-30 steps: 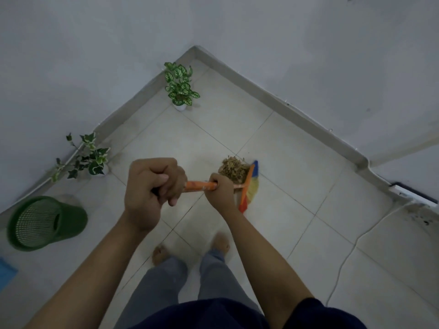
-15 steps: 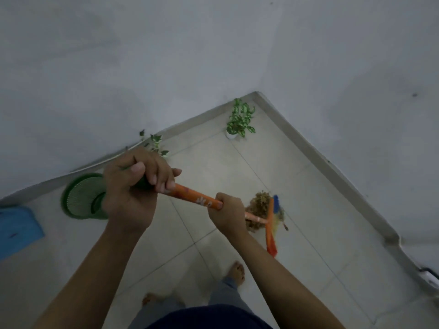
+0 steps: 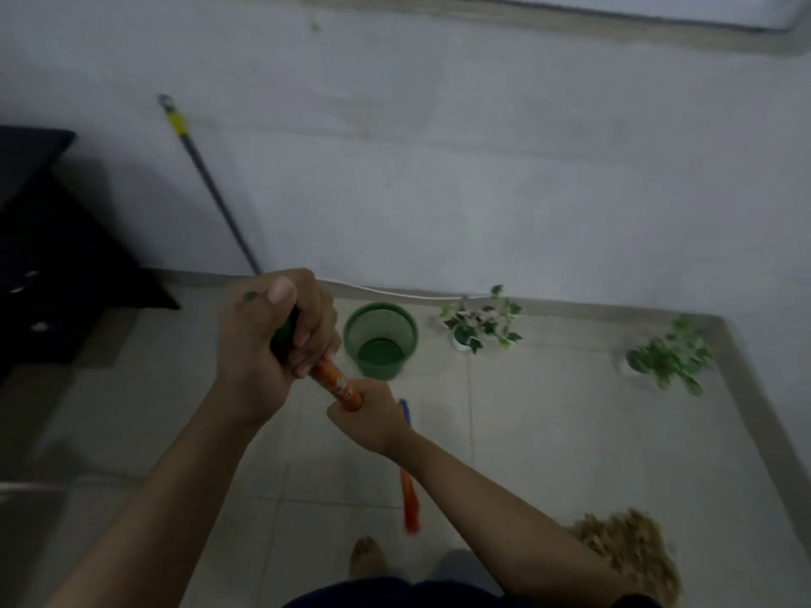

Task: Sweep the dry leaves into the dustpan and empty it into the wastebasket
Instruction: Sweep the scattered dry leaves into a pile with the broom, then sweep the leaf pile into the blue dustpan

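With both hands' fingers [image 3: 307, 344] clamped on the orange plastic broom handle [image 3: 338, 386], draw short strokes toward the brown dry-leaf pile [image 3: 627, 550] at four o'clock.

A plain room in a home, by the look of it: pale tiled floor [image 3: 548, 432] meeting a bare grey wall [image 3: 482, 168]. Along that wall stand a green wastebasket [image 3: 380, 340], two potted plants [image 3: 480, 320] [image 3: 669, 355] (small, leafy), a leaning pole [image 3: 206, 177] and dark furniture [image 3: 48, 239].
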Available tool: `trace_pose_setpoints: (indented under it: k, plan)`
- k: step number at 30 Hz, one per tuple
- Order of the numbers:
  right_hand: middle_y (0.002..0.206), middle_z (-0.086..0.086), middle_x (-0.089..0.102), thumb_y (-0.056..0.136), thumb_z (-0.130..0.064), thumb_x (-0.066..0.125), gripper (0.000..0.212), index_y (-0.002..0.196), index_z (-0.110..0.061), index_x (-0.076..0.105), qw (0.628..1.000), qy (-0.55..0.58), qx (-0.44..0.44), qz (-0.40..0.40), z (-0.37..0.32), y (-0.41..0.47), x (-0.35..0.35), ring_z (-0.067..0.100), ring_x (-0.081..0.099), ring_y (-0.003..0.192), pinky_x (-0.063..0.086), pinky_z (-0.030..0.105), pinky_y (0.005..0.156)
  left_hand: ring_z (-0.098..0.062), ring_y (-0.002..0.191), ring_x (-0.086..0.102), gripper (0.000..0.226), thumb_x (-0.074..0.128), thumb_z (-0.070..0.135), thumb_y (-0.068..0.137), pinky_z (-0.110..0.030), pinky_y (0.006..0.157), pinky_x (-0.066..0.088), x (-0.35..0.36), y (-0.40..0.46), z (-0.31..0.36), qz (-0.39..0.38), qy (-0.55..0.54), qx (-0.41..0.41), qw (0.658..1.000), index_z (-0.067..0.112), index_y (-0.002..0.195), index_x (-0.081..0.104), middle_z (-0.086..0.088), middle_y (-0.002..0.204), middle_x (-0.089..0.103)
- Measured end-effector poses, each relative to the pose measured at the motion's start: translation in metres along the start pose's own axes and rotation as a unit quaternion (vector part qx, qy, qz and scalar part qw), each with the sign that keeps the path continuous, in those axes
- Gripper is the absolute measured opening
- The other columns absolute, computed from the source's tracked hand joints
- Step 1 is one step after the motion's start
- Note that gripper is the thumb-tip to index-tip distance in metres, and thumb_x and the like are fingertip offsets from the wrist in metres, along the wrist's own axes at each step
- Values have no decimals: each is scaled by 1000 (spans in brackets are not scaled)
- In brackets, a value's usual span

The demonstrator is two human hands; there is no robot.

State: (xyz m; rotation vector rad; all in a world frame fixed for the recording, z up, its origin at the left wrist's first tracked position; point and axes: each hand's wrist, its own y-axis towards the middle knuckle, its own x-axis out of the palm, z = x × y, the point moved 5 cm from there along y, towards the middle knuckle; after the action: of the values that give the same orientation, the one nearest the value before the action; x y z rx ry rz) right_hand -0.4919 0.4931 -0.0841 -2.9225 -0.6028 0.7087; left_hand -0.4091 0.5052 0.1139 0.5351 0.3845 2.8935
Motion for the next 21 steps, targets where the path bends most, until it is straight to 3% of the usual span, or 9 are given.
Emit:
trace_pose_setpoints:
  k: [4, 8, 12, 15, 19, 21]
  plan:
    - [45, -7, 33, 76, -4, 57, 46, 47, -18, 25, 989, -44, -56, -131, -46, 54, 66, 3, 40, 38, 28, 12, 42, -7, 32, 29, 47, 61, 54, 78, -17, 43, 29, -64, -4, 32, 75, 70, 41, 994, 21, 49, 45, 14, 40, 38]
    - [50, -3, 37, 77, -8, 55, 36, 52, -14, 32, 969, -44, -82, -229, -89, 102, 123, 4, 36, 42, 31, 16, 47, -6, 32, 29, 46, 59, 51, 82, -13, 45, 31, -121, 1, 59, 132, 124, 62, 982, 22, 50, 43, 17, 42, 38]
    - [56, 7, 40, 77, -8, 54, 29, 55, -8, 36, 956, -42, -127, -260, -126, 156, 165, 17, 40, 54, 31, 29, 52, -7, 32, 26, 46, 58, 46, 83, -19, 40, 24, -179, 21, 76, 173, 172, 77, 967, 21, 49, 41, 17, 41, 36]
    - [59, 11, 42, 80, -11, 54, 27, 62, 4, 40, 952, -31, -143, -269, -141, 199, 183, 19, 41, 55, 30, 29, 52, -8, 31, 25, 38, 48, 28, 82, -18, 41, 25, -221, 47, 79, 196, 195, 85, 957, 17, 46, 39, 17, 40, 35]
    - [58, 10, 40, 82, -10, 54, 29, 62, 6, 40, 963, 31, -109, -244, -144, 260, 191, 17, 40, 56, 32, 28, 53, -7, 33, 26, 48, 57, 38, 83, -19, 39, 25, -264, 105, 78, 158, 185, 68, 968, 17, 47, 34, 17, 42, 35]
    - [58, 10, 42, 86, -14, 55, 34, 60, 3, 40, 967, 33, -89, -236, -139, 294, 192, 16, 43, 55, 34, 26, 54, -7, 32, 26, 44, 53, 29, 82, -18, 39, 24, -288, 134, 71, 151, 174, 58, 971, 13, 46, 33, 16, 41, 34]
